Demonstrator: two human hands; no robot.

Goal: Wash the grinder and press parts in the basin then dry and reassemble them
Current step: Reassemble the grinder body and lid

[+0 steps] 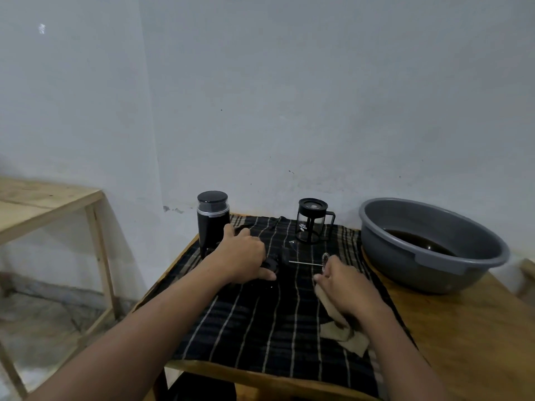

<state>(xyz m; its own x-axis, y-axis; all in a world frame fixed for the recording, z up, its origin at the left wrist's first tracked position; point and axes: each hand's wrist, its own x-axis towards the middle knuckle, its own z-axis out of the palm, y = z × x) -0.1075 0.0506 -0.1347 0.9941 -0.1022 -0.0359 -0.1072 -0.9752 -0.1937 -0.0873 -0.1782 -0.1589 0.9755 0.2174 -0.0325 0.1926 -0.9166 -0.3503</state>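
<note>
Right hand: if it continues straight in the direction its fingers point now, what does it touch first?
Probably the coiled metal filter at the end of the thin rod, just beyond the right hand fingers; depth is unclear.

Head view, forward-down over table

Two bare forearms, no sleeves, each grip ungloved
</note>
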